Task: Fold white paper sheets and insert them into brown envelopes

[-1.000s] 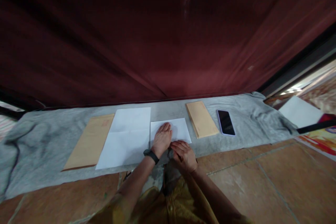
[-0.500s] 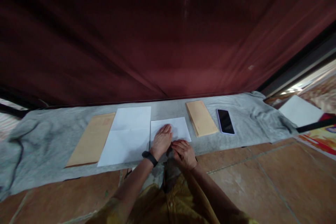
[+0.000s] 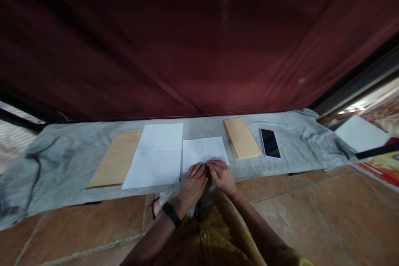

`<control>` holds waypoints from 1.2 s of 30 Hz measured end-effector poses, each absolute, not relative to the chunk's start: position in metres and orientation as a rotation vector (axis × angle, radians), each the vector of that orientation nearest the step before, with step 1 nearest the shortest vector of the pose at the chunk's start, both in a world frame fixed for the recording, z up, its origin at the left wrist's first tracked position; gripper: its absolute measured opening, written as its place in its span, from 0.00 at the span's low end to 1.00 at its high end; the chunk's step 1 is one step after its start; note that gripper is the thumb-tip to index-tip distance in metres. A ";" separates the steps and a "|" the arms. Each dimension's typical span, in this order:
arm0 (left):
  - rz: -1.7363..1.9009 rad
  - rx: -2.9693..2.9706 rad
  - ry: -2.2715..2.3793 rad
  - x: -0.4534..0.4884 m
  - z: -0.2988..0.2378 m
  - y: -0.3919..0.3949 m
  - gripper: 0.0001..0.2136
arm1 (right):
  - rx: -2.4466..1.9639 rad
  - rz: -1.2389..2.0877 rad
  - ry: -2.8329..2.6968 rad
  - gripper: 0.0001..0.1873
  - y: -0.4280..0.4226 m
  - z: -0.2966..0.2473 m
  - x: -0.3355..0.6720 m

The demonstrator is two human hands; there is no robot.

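Observation:
A small folded sheet of white paper [image 3: 204, 147] lies crosswise in front of me on a grey cloth. My left hand [image 3: 193, 183], with a dark band on its wrist, rests on the near edge of this paper, its fingers stretched out flat. Close beside it, my right hand [image 3: 222, 176] has its fingers curled over the same edge, with the thumb tucked in near the left hand. The fingertips of both hands almost meet, and what lies under them is hidden. A larger white sheet [image 3: 156, 158] with a crease across it lies just left.
A brown envelope [image 3: 115, 158] lies at the far left, partly beside the large sheet. To the right are a stack of brown envelopes [image 3: 243, 138] and a phone [image 3: 270, 143]. Grey cloth [image 3: 299, 133] covers the low surface, backed by a dark red curtain [image 3: 199, 70].
My left hand has slid back toward me from the middle of the folded paper to its near edge. My right hand stays at that edge, and the view has shifted slightly.

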State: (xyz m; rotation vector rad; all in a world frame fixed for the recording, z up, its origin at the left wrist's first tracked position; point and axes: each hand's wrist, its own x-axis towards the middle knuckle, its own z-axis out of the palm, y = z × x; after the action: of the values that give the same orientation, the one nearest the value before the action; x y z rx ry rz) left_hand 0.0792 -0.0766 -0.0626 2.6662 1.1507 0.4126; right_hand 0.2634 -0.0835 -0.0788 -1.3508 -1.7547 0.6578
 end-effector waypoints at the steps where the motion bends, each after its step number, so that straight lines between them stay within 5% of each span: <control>1: 0.409 2.674 1.159 0.080 -0.063 -0.079 0.17 | -1.345 0.666 -1.781 0.16 -0.080 -0.078 0.263; 24: 0.439 2.726 1.261 0.084 -0.078 -0.088 0.21 | -1.526 0.253 -2.138 0.20 0.023 -0.081 0.256; 36: 0.476 2.684 1.251 0.084 -0.077 -0.090 0.20 | -1.400 0.289 -2.236 0.24 -0.064 -0.088 0.273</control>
State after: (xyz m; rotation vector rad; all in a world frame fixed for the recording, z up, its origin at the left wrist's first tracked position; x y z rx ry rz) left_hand 0.0838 -0.0895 -0.0773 2.6836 1.2507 0.4759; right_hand 0.2728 -0.0642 -0.0882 -1.4004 -2.2359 0.2892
